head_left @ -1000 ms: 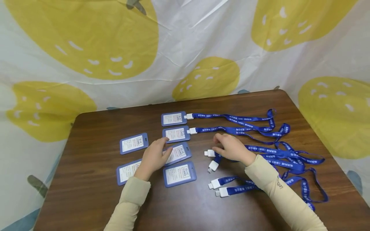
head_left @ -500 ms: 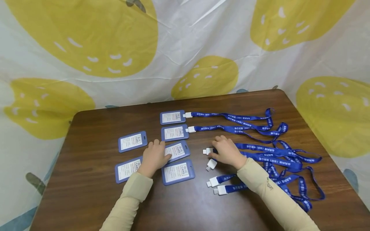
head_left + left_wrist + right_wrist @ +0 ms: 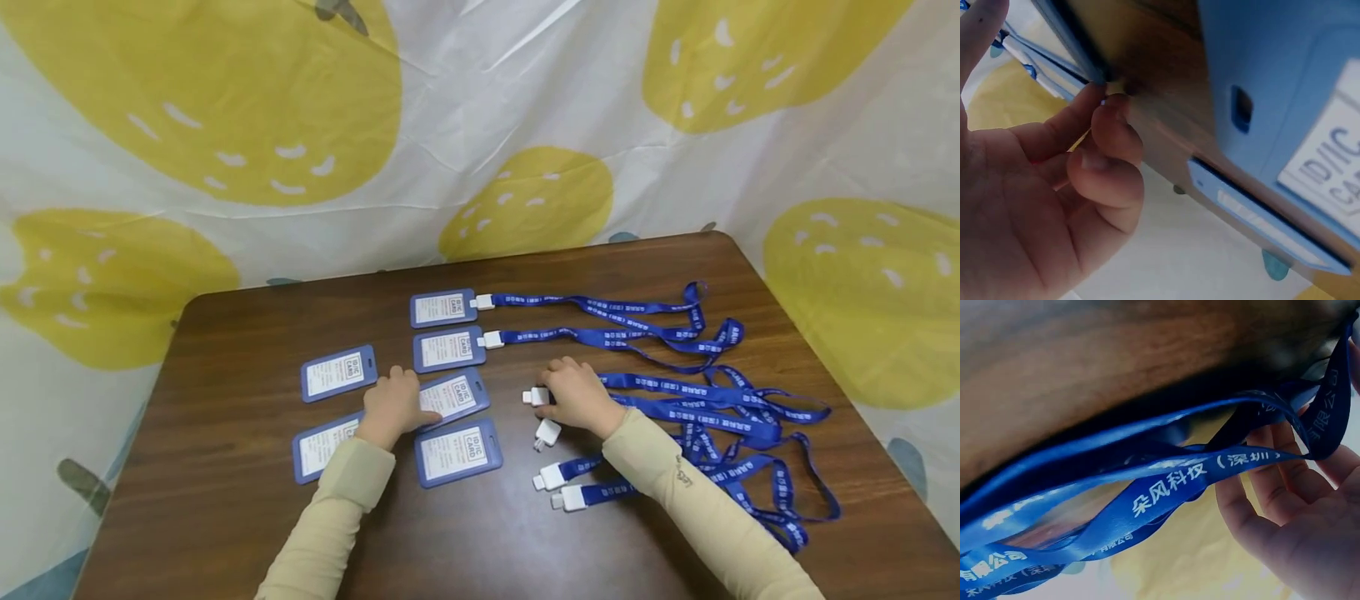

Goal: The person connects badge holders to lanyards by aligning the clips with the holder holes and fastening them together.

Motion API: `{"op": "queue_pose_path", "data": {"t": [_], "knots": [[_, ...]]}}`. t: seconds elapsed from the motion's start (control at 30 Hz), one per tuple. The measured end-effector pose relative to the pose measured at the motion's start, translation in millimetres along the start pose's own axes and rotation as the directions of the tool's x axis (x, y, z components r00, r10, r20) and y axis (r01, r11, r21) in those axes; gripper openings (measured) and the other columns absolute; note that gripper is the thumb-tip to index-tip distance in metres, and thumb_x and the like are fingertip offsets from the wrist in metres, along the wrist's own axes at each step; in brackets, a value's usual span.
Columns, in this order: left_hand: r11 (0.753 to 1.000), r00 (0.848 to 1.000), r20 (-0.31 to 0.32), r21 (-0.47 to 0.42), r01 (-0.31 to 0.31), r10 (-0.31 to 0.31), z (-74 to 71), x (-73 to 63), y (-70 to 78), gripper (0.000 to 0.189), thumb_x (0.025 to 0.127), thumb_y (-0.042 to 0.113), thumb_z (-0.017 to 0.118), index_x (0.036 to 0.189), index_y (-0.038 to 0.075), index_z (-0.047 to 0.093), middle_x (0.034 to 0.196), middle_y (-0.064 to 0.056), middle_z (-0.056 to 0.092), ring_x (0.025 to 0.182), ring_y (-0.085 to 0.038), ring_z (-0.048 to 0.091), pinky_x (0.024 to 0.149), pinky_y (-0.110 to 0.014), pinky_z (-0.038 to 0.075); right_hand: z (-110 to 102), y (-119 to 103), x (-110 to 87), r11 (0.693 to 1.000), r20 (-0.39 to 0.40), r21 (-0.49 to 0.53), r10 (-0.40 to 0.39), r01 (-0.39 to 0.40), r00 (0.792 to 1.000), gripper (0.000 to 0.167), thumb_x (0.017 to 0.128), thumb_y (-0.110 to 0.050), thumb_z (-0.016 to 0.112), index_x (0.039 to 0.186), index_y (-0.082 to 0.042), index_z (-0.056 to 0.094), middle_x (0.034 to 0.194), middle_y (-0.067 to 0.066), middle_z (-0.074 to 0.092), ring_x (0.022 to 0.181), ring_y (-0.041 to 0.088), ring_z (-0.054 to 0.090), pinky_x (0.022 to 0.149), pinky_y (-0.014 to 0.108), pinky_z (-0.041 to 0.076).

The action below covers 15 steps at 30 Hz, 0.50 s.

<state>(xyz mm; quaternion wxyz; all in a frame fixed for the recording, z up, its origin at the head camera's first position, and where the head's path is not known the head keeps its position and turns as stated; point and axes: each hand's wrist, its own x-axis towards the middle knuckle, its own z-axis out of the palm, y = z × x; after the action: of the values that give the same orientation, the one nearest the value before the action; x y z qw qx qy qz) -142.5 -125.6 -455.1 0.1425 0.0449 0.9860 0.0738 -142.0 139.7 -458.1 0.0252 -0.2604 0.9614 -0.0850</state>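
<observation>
My left hand (image 3: 393,406) grips a blue badge holder (image 3: 455,396) by its left end, thumb along the lower edge. In the left wrist view the fingertips of the left hand (image 3: 1100,169) meet that holder's edge. Below it lies another badge holder (image 3: 459,452). My right hand (image 3: 581,396) pinches a blue lanyard just behind its white clip (image 3: 535,397). The right wrist view shows the printed lanyard straps (image 3: 1179,481) passing beside the curled fingers of the right hand (image 3: 1297,519). A second white clip (image 3: 547,432) lies just below that hand.
Two badge holders (image 3: 442,308) at the back are joined to lanyards (image 3: 600,337) stretching right. Two loose holders (image 3: 338,372) lie at the left. More lanyards (image 3: 720,475) are tangled at the right on the brown table (image 3: 247,517); a patterned cloth (image 3: 480,100) hangs behind.
My left hand has settled onto the badge holder and taken hold of its end. The right hand has come down and left onto the lanyard clip and pinches it.
</observation>
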Motion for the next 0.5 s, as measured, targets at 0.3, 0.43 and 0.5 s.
{"op": "queue_pose_path", "data": {"t": [0.3, 0.43, 0.5], "knots": [[0.985, 0.999, -0.016, -0.166, -0.033, 0.031, -1.6, 5.1, -5.2, 0.076, 0.061, 0.035, 0.083, 0.109, -0.006, 0.040, 0.088, -0.022, 0.060, 0.074, -0.035, 0.060, 0.059, -0.044, 0.048, -4, -4, 5.2, 0.983, 0.036, 0.172, 0.057, -0.062, 0.998, 0.028, 0.073, -0.026, 0.075, 0.083, -0.005, 0.059, 0.073, 0.004, 0.057, 0.066, 0.019, 0.052, 0.056, 0.032, 0.043], [0.966, 0.997, -0.023, -0.249, -0.073, 0.069, -1.7, 3.8, -8.5, 0.068, 0.066, 0.025, 0.081, 0.109, -0.004, 0.038, 0.089, -0.024, 0.060, 0.072, -0.033, 0.060, 0.062, -0.043, 0.049, -6, -2, 5.8, 0.937, 0.082, 0.316, 0.125, -0.145, 0.989, 0.027, 0.075, -0.024, 0.074, 0.086, -0.006, 0.056, 0.067, 0.002, 0.053, 0.056, 0.015, 0.046, 0.050, 0.025, 0.036], [0.952, 0.995, -0.036, -0.290, -0.098, 0.091, -1.2, 3.5, -10.9, 0.066, 0.068, 0.023, 0.080, 0.112, -0.005, 0.039, 0.093, -0.025, 0.060, 0.078, -0.034, 0.060, 0.068, -0.044, 0.049, -5, -1, 5.5, 0.925, 0.072, 0.352, 0.124, -0.141, 0.990, 0.027, 0.074, -0.022, 0.074, 0.086, -0.006, 0.056, 0.066, 0.002, 0.053, 0.055, 0.015, 0.046, 0.049, 0.025, 0.036]]}}
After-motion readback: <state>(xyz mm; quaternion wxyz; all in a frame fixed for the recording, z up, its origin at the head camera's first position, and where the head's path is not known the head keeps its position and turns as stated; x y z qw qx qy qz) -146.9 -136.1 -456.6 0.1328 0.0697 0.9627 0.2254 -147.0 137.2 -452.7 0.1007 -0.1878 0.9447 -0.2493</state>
